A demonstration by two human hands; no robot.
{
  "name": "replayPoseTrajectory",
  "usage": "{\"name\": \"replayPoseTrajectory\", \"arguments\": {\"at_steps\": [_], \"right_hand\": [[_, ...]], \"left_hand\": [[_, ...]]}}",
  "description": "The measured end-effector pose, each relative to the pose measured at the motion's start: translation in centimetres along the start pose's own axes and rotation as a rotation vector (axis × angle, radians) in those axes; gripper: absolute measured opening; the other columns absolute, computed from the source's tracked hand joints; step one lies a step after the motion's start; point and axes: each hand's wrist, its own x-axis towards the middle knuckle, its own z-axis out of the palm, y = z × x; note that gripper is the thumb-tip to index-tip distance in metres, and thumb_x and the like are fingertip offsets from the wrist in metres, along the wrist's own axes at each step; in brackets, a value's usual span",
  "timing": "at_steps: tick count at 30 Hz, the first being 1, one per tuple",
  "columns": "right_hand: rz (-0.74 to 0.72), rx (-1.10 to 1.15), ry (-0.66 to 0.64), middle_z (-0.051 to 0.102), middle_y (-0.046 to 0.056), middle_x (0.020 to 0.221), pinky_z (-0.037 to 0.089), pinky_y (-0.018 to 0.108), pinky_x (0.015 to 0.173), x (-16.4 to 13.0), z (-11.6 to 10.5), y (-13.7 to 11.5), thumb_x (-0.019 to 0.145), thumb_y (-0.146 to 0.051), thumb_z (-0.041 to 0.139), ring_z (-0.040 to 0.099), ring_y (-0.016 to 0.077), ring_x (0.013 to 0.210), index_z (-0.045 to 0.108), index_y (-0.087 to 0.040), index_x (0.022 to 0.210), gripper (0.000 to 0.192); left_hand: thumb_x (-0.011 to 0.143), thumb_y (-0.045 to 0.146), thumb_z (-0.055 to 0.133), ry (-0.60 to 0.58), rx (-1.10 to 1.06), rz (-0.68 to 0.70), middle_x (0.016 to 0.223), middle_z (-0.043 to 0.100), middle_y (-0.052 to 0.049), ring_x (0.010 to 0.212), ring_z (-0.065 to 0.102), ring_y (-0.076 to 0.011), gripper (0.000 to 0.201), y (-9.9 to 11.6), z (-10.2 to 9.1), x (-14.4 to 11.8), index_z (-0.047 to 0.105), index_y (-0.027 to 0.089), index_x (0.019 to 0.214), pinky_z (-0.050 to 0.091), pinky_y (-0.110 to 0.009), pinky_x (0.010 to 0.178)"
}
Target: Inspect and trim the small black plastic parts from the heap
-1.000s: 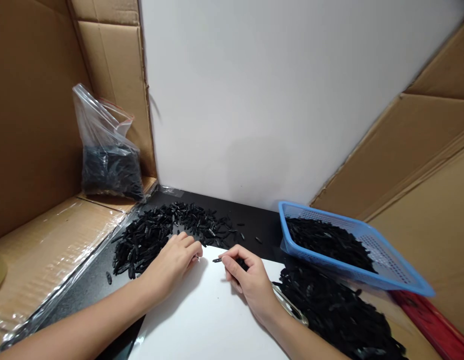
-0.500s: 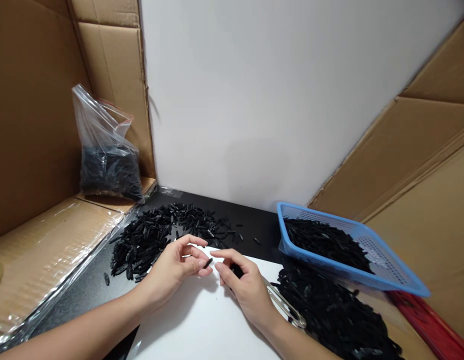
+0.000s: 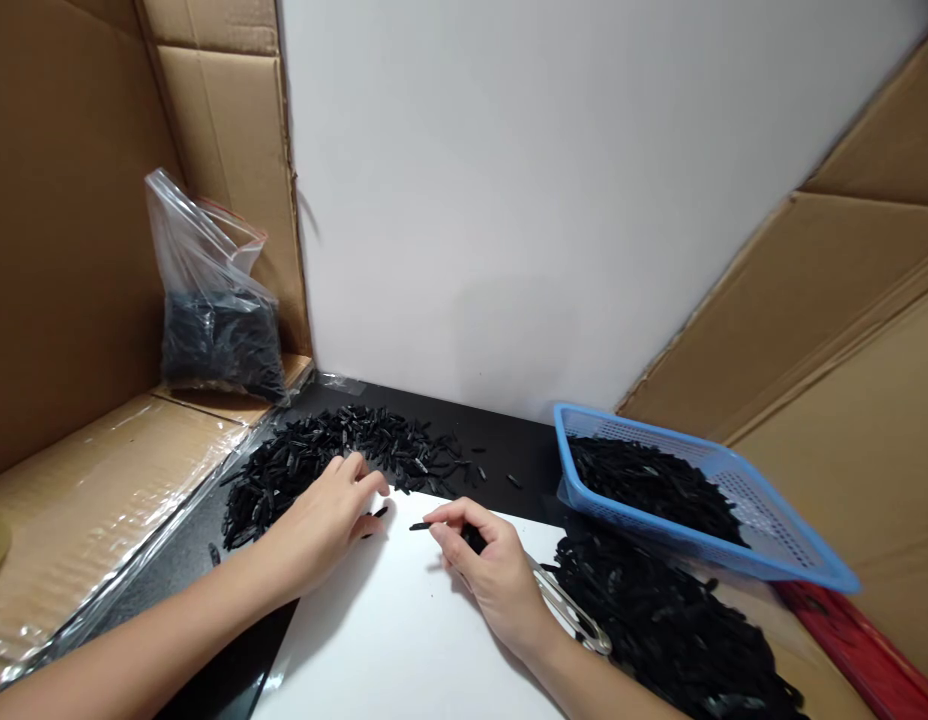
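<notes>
My left hand [image 3: 325, 520] lies palm down at the near edge of a heap of small black plastic pieces [image 3: 314, 465], with one piece [image 3: 377, 514] under its fingertips. My right hand [image 3: 488, 572] pinches a thin black piece [image 3: 420, 525] between thumb and forefinger over the white sheet [image 3: 404, 640]. More black shows inside that palm. The two hands are a short gap apart.
A blue plastic basket [image 3: 779, 560] of black pieces stands at the right, with another black heap [image 3: 674, 625] in front of it. A clear bag [image 3: 213, 300] of black pieces sits at the back left on cardboard. Metal tweezers [image 3: 576, 620] lie by my right wrist.
The hands met over the sheet half a second ago, then parted. My left hand has gone back down to the heap's edge; my right keeps a black piece pinched.
</notes>
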Motion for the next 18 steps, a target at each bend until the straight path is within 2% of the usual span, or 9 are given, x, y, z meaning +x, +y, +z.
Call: {"name": "replayPoseTrajectory", "arguments": {"at_steps": [4,7,13,16,18], "right_hand": [[0.001,-0.01,0.018,0.049,-0.004,0.053,0.031,0.02,0.039,0.1,-0.2,0.2,0.076,-0.049,0.07,0.038,0.0095,0.046,0.063,-0.018,0.071,0.032],[0.021,-0.005,0.014,0.048,-0.005,0.052,0.025,0.019,0.037,0.2,-0.3,0.4,0.076,-0.049,0.069,0.033,0.0081,0.043,0.059,-0.018,0.069,0.033],[0.026,-0.002,0.023,0.048,-0.005,0.05,0.019,0.018,0.035,0.3,-0.3,0.4,0.075,-0.049,0.07,0.029,0.0066,0.041,0.056,-0.018,0.066,0.035],[0.049,0.054,0.027,0.048,-0.006,0.05,0.018,0.018,0.035,0.4,-0.2,0.4,0.075,-0.049,0.07,0.028,0.0059,0.04,0.053,-0.019,0.066,0.036],[0.073,0.114,0.026,0.05,-0.006,0.05,0.017,0.018,0.034,0.5,-0.2,0.4,0.074,-0.05,0.07,0.027,0.0051,0.038,0.051,-0.019,0.066,0.037]], "left_hand": [[0.076,0.01,0.059,-0.056,0.118,0.0,0.092,0.055,-0.004,0.087,0.053,-0.0241,0.019,-0.4,0.2,0.0,0.063,0.02,0.091,0.041,-0.032,0.07],[0.076,0.008,0.058,-0.07,0.08,0.0,0.088,0.055,-0.004,0.086,0.054,-0.0236,0.012,-0.2,0.5,0.2,0.061,0.018,0.082,0.042,-0.032,0.071],[0.078,0.005,0.051,-0.042,-0.01,0.102,0.081,0.058,-0.002,0.077,0.052,-0.0195,0.017,0.3,0.8,0.2,0.058,0.02,0.076,0.039,-0.028,0.066],[0.077,0.007,0.052,-0.039,-0.104,0.029,0.073,0.058,0.001,0.07,0.052,-0.0171,0.015,0.8,0.9,0.3,0.057,0.02,0.072,0.037,-0.026,0.062],[0.079,0.014,0.054,-0.051,-0.303,-0.087,0.068,0.059,0.003,0.064,0.052,-0.0149,0.008,1.3,1.1,0.3,0.058,0.02,0.075,0.037,-0.025,0.059]]}}
